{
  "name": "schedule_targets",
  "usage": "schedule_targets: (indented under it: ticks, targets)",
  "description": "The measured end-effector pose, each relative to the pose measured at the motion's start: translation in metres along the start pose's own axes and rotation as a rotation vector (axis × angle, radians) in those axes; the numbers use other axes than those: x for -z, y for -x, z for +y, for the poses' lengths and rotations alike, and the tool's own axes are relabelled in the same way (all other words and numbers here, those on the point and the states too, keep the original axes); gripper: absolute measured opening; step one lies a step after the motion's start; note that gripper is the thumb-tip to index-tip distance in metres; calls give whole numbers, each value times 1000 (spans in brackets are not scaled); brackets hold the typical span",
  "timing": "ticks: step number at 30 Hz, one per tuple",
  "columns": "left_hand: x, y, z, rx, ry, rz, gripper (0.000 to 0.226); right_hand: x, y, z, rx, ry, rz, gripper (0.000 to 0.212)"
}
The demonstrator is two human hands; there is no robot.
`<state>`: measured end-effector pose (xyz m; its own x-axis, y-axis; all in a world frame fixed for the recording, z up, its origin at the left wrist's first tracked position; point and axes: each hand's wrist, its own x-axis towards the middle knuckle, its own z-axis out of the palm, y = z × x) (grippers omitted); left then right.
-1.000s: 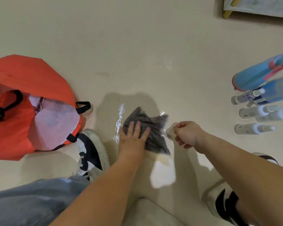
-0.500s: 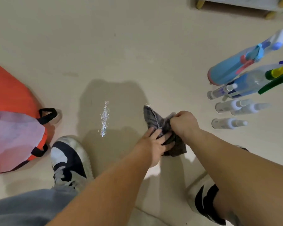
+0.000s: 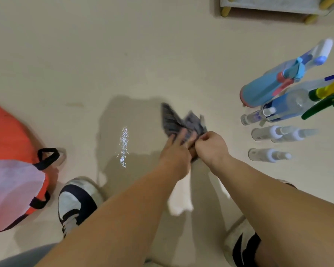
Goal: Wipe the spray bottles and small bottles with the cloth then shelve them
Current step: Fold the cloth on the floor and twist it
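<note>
Grey striped cloth [image 3: 178,122] is bunched between both hands above the beige floor [image 3: 85,54], its free corners sticking up and away from the fingers. Left hand [image 3: 176,151] pinches its lower folds; right hand [image 3: 210,146] is clenched on the same bundle, touching the left. Spray bottles [image 3: 268,91] and small clear bottles [image 3: 266,132] stand well apart to the right; labels unreadable. Versus 0.5 s ago: cloth lifted higher, more gathered.
</note>
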<state>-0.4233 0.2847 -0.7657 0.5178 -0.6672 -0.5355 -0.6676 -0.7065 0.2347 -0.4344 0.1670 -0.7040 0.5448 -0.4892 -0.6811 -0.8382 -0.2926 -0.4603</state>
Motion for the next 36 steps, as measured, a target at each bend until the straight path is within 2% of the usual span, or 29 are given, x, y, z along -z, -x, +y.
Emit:
schedule_targets:
  ticks: [2,4,11,14,16,19,21,23,24,26,29,31,33,36]
  targets:
    - [1,-3,0,-221,-107,-36,58,3,1,1,-1,44,5,15]
    - [7,-3,-12,-228,-111,-28,58,7,1,3,18,103,0,14]
    - [14,33,-105,486,302,118,66,-9,-2,-12,80,99,-73,12]
    - [-4,66,-114,675,302,228,61,-18,4,-19,90,75,-164,21]
    - [-21,80,-93,724,213,263,61,-22,7,-19,94,83,-217,21]
    - [-40,86,-41,639,98,141,70,-21,12,-13,92,105,-233,22]
    - [-42,83,-8,425,76,171,65,-15,16,-9,86,120,-230,15]
    - [-39,76,12,168,35,200,49,-4,20,-3,66,138,-231,13]
    - [-34,71,17,103,111,152,40,3,22,0,49,143,-236,14]
    - [-18,65,19,106,370,31,31,15,26,5,11,123,-242,18]
    - [15,64,9,370,846,81,30,28,34,10,-8,82,-199,20]
    - [44,74,4,479,1184,78,22,32,43,10,1,41,-172,27]
    - [78,86,-1,530,1338,71,12,36,55,6,-3,3,-190,41]
    - [124,104,-5,576,1495,61,9,46,74,-7,1,-69,-333,65]
